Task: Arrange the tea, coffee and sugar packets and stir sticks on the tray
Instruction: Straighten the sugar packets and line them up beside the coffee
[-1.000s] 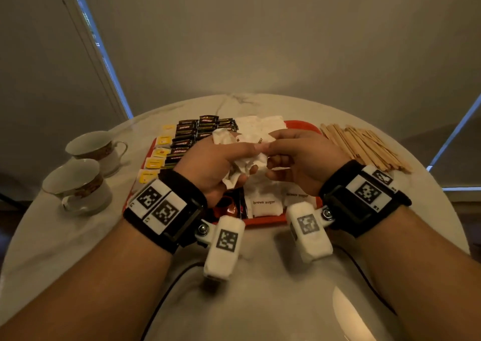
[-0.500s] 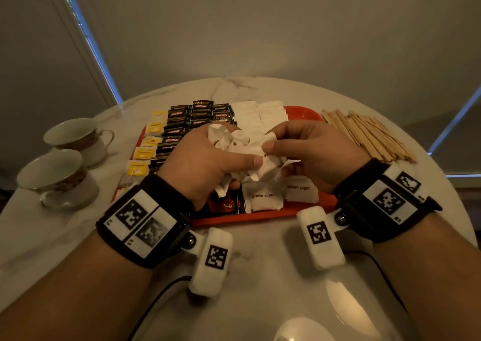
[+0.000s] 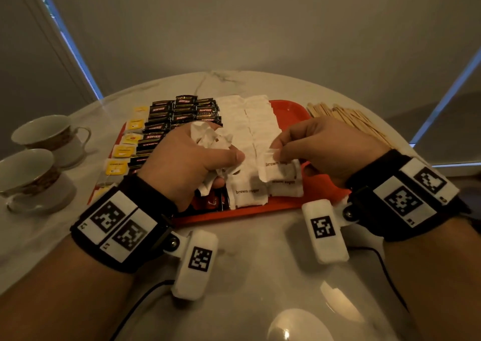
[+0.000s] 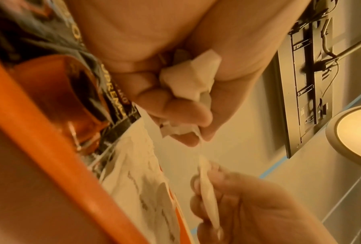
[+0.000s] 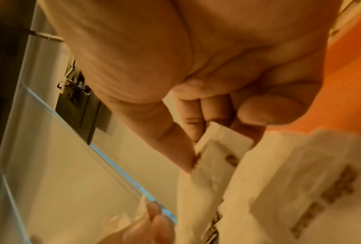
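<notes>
A red tray point(image 3: 289, 107) on the round table holds yellow tea bags point(image 3: 122, 152), black coffee packets point(image 3: 182, 111) and two columns of white brown sugar packets point(image 3: 257, 122). My left hand point(image 3: 187, 158) grips a crumpled bunch of white sugar packets point(image 3: 208, 137) point(image 4: 191, 82) above the tray's middle. My right hand point(image 3: 320, 145) pinches one brown sugar packet point(image 3: 277, 170) point(image 5: 219, 148) by its top edge, just above the near end of the right column. Wooden stir sticks point(image 3: 348, 119) lie in a pile on the table right of the tray.
Two teacups point(image 3: 49, 132) point(image 3: 28, 174) stand on the table left of the tray. A red sachet point(image 3: 210, 201) lies at the tray's near edge under my left hand. Cables run from both wrist cameras across the near table.
My hands have drawn apart. The right hand pulled one sugar packet out of the bunch and carried it right and down over the right column; the left keeps the bunch.
</notes>
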Tool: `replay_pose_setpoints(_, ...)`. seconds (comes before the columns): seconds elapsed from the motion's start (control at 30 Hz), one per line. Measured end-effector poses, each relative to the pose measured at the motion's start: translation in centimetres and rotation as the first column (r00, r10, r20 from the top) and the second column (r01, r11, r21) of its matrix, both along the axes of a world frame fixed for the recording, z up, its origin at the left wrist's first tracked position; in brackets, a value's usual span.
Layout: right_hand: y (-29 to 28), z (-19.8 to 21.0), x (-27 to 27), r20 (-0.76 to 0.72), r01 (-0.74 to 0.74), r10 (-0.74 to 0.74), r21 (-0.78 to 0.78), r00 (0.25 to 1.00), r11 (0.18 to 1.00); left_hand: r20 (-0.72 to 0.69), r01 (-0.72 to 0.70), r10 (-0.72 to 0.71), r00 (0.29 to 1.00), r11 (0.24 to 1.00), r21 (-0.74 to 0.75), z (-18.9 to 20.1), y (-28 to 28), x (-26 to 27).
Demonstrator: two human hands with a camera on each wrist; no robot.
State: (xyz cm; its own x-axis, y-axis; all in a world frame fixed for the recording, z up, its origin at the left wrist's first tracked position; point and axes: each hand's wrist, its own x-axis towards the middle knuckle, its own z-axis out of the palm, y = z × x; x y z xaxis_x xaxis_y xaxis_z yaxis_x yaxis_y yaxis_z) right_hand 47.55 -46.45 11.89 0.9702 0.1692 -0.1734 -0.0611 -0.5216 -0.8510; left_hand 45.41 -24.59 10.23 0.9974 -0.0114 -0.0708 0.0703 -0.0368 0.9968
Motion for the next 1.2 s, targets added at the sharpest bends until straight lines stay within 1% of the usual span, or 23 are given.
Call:
replay_pose_setpoints(0.1,-0.6,0.2,-0.6,-0.052,0.041,-0.046,-0.1,0.998,0.994,0.009,-0.02,0.02,1.0,0.999,-0.028,0.1,0.2,0.2)
replay_pose_setpoints(0.27,-0.6,-0.1,-0.8,-0.055,0.072,-0.087,-0.228,0.995,0.971,0.014,-0.018,0.019,1.0,0.998,-0.053,0.0,0.1,0.3)
replay_pose_setpoints(0.4,-0.2,-0.1,-1.0,-0.066,0.045,-0.065,-0.266,0.996,0.963,0.02,-0.017,0.018,1.0,0.998,-0.055,0.1,0.1,0.2)
replay_pose_setpoints(0.5,0.0,0.0,-1.3,-0.067,0.041,-0.061,-0.266,0.996,0.963,0.017,-0.03,0.031,0.999,0.997,-0.067,0.1,0.2,0.2)
replay_pose_setpoints(0.6,-0.2,0.2,-1.4,0.021,0.074,-0.071,-0.265,0.997,0.961,0.022,-0.033,0.035,0.999,0.997,-0.07,0.1,0.2,0.2)
replay_pose_setpoints(0.67,-0.1,0.4,-1.6,0.08,0.096,-0.081,-0.216,0.994,0.972,0.028,-0.031,0.033,0.999,0.997,-0.071,0.2,0.3,0.2)
replay_pose_setpoints(0.7,0.1,0.5,-1.7,0.082,0.091,-0.077,-0.194,0.994,0.977,0.028,-0.03,0.032,0.999,0.997,-0.072,0.2,0.3,0.2)
replay_pose_setpoints(0.83,1.5,0.1,-2.0,-0.063,0.003,-0.014,-0.164,0.998,0.986,0.025,-0.018,0.02,1.0,0.997,-0.078,0.1,0.2,0.1)
replay_pose_setpoints(0.9,1.5,0.1,-1.9,-0.091,0.001,-0.013,-0.131,0.996,0.991,0.024,-0.013,0.015,1.0,0.997,-0.081,0.1,0.2,0.1)
replay_pose_setpoints(0.97,1.1,0.2,-1.7,-0.066,0.057,-0.059,-0.028,0.996,0.998,0.023,-0.02,0.022,0.999,0.997,-0.077,0.0,0.2,0.2)
replay_pose_setpoints(1.0,0.9,0.1,-1.6,-0.028,0.114,-0.113,0.038,0.993,0.993,0.022,-0.03,0.031,0.999,0.997,-0.076,0.0,0.3,0.2)
replay_pose_setpoints(1.07,0.8,-0.2,-1.3,0.05,0.233,-0.244,0.168,0.968,0.958,0.02,-0.039,0.04,0.999,0.997,-0.074,0.0,0.5,0.3)
replay_pose_setpoints(1.1,0.9,-0.5,-1.1,0.054,0.275,-0.295,0.228,0.954,0.934,0.016,-0.038,0.039,0.999,0.996,-0.077,-0.1,0.6,0.3)
replay_pose_setpoints(1.13,1.0,-0.9,-1.0,0.031,0.305,-0.326,0.285,0.945,0.909,0.006,-0.039,0.04,0.999,0.995,-0.087,-0.1,0.6,0.3)
replay_pose_setpoints(1.2,1.3,-1.7,-0.7,-0.066,0.344,-0.347,0.393,0.935,0.853,-0.019,-0.043,0.041,0.999,0.994,-0.105,-0.1,0.5,0.3)
